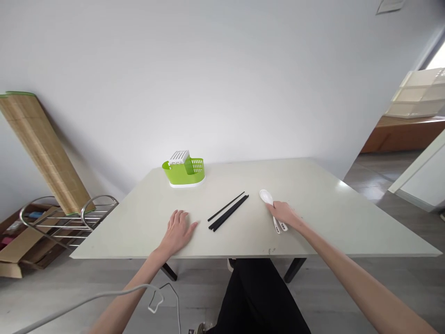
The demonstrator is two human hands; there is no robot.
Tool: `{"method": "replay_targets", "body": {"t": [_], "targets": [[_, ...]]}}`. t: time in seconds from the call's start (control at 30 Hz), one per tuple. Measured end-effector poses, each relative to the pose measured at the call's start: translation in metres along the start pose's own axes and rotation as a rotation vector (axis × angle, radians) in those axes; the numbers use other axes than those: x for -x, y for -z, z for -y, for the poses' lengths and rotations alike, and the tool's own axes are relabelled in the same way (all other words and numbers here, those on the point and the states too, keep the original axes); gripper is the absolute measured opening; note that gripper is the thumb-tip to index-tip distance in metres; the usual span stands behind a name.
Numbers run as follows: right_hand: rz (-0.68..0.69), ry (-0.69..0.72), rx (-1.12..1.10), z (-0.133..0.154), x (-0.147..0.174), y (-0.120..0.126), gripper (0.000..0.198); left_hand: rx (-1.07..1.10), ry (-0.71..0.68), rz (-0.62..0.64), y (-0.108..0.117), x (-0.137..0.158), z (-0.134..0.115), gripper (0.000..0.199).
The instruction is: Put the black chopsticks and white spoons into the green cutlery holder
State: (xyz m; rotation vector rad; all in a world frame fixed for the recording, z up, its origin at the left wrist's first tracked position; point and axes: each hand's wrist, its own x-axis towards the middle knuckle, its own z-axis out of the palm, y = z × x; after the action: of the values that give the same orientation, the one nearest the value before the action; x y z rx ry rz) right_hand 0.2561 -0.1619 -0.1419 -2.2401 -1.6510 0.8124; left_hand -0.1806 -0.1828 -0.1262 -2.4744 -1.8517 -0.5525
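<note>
Bare desk [330, 199] behind the black chopsticks [230, 212] leaves a low way from the green basket [181, 176] to the white spoons [266, 195]. The chopsticks lie slantwise across the nearer route; the wall [243, 93] bars the far side.

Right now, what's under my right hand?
White spoons: a bowl end shows beyond your right hand, two handle ends on the near side. The stretch between is mostly covered by the hand, so I can't see it fully.

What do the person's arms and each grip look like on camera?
The left grip and right grip are bare hands, with no gloves, rings or watch visible. Both forearms are bare, no sleeves in view. A pale grey cable passes in front of the left forearm. The trousers are black.
</note>
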Motion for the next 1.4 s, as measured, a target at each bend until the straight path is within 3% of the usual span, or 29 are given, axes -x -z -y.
{"method": "replay_targets", "body": {"t": [0.23,0.5,0.83,1.1,1.23,1.4], "targets": [[-0.072,-0.020,0.195,0.012,0.004,0.000,0.039,-0.011,0.049,-0.013,-0.007,0.001,0.005,0.059],[-0.133,-0.022,0.257,0.015,0.011,0.000,0.041,-0.008,0.060,-0.069,-0.020,0.000,0.011,0.061],[-0.148,-0.007,0.258,-0.002,0.006,0.005,0.045,-0.016,0.034,-0.107,-0.025,-0.002,0.016,0.057],[-0.115,0.083,0.166,-0.024,0.003,0.016,0.053,-0.003,-0.016,-0.092,-0.024,-0.010,0.022,0.055],[-0.115,0.141,0.069,-0.049,0.001,0.025,0.057,0.002,-0.057,-0.141,-0.014,-0.033,0.028,0.057],[-0.205,0.132,-0.010,-0.095,-0.001,0.044,0.067,-0.039,-0.068,-0.334,0.029,-0.087,0.022,0.063]]}}
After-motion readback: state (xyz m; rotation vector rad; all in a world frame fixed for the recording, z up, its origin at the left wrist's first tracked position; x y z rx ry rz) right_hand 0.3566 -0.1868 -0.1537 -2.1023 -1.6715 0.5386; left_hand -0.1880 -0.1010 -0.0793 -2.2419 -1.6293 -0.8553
